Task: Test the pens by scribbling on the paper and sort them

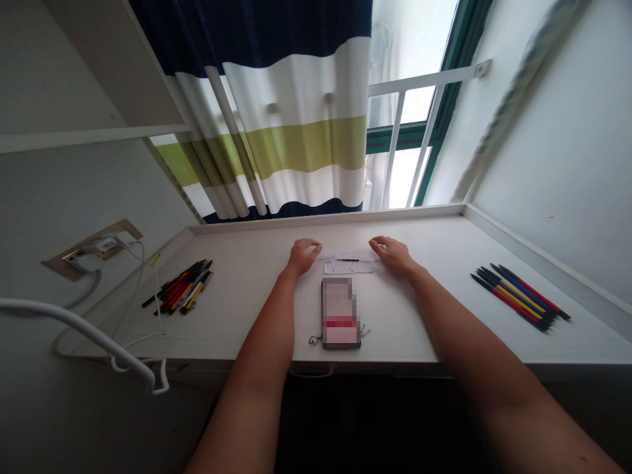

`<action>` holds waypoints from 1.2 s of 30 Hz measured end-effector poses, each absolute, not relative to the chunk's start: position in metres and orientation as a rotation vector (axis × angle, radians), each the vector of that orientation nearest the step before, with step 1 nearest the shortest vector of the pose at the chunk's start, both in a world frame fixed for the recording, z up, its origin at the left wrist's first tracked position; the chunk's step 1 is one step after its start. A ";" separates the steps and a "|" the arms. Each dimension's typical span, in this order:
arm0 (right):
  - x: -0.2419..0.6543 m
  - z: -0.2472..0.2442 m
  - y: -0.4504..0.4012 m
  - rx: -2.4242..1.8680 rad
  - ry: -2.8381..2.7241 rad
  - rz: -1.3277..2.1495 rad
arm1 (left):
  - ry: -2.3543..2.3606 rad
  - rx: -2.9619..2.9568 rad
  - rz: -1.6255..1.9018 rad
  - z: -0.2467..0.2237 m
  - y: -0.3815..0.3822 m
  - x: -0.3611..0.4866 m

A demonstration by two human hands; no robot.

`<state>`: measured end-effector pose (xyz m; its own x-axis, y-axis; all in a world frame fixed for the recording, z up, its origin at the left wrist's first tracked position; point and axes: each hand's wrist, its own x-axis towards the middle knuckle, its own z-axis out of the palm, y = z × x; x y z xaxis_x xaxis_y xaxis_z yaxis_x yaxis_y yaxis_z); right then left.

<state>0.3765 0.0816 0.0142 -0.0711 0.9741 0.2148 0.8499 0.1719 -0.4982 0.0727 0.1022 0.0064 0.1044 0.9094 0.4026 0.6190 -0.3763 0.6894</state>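
Observation:
A small white paper with dark writing or print lies on the white desk. Across it rests a thin, dark, pen-like stick, too small to make out well. My left hand is at the paper's left side, fingers bent inward and apart, with nothing visible in them. At the right edge, my right hand has its thumb and fingers loosely curved, and I see no object held. Nearer me, between my forearms, lies a dark-edged oblong case or box, its top blurred out.
A loose pile of pens lies on the left, beside white cables from a wall socket. Several pens in red, blue, yellow and black lie side by side on the right. A striped curtain hangs behind the desk.

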 end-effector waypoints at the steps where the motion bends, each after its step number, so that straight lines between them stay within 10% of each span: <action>1: 0.381 0.012 0.084 -1.772 -1.917 0.301 | 1.613 1.999 1.176 0.006 0.104 0.069; 36: 0.391 -0.006 0.095 -1.858 -2.005 0.250 | 2.063 1.840 0.772 0.003 0.104 0.055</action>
